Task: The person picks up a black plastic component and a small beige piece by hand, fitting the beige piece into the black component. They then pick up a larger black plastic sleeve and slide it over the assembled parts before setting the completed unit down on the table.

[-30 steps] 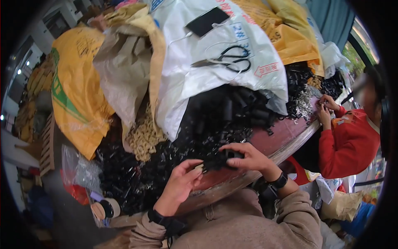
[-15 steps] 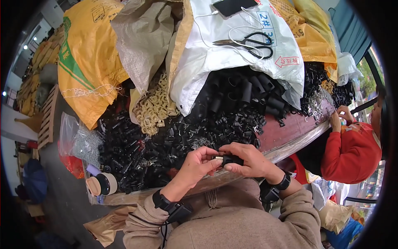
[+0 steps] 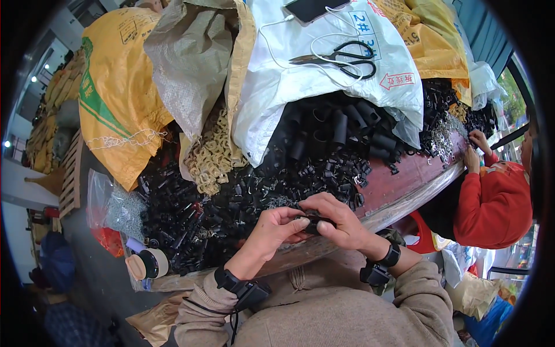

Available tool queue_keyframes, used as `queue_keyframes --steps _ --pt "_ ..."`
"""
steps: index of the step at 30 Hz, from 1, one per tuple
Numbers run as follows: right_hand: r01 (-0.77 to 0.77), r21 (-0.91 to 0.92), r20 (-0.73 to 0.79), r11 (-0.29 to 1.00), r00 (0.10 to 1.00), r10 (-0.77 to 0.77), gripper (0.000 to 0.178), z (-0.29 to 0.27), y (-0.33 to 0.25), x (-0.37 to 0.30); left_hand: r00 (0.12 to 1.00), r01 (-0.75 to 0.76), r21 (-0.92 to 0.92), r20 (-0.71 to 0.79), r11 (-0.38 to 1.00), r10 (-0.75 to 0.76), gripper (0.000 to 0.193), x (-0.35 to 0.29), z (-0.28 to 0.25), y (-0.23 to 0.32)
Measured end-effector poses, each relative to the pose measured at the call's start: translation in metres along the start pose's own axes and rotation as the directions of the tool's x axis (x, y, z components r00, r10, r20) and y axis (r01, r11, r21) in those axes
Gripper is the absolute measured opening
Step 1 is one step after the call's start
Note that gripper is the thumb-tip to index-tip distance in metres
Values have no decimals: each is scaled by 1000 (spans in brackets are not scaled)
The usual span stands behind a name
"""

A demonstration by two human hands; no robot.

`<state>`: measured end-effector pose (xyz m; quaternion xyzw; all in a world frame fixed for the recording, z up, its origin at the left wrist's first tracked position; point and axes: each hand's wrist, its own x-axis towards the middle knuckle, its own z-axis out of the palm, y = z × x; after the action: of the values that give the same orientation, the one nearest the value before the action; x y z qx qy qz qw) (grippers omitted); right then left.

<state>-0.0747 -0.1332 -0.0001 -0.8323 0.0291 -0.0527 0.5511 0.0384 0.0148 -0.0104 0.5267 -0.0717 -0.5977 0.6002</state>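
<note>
Both hands are together above the near edge of the table. My left hand (image 3: 270, 235) pinches one end of a small black plastic part (image 3: 314, 224) between thumb and fingers. My right hand (image 3: 341, 224) is closed around the other end, its thumb on the near side. Fingers cover most of the part, so its full shape is hidden. Just beyond the hands spreads a pile of small black plastic pieces (image 3: 231, 205). Larger black tubes (image 3: 340, 127) lie further back, in the mouth of a white sack (image 3: 272, 110).
Cream-coloured clips (image 3: 211, 165) spill from a sack at left. Scissors (image 3: 347, 61) and a phone (image 3: 317, 8) with a white cable lie on the white sack. A lidded jar (image 3: 151, 263) stands at the left corner. A co-worker in a red sleeve (image 3: 491, 202) handles parts at right.
The cream piece seen at the left end of the black part is now hidden under my fingers. My left thumb has moved onto the part. The view has shifted slightly.
</note>
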Motion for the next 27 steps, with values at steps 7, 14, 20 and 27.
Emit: queue_keyframes --steps 7,14,20,27 --pt "323 120 181 939 922 -341 74 1 4 -1 999 -31 18 36 999 30 26 -5 0 -5" --pt "241 178 154 954 951 -269 84 -3 10 -1 1000 16 -62 3 998 -16 32 3 12 1" --pt "250 206 61 946 962 -267 89 -3 16 4 997 -13 -200 75 980 28 40 5 12 -4" --pt "140 528 -46 837 990 -137 82 8 11 -2 997 -33 -275 62 961 52 48 1 14 -11"
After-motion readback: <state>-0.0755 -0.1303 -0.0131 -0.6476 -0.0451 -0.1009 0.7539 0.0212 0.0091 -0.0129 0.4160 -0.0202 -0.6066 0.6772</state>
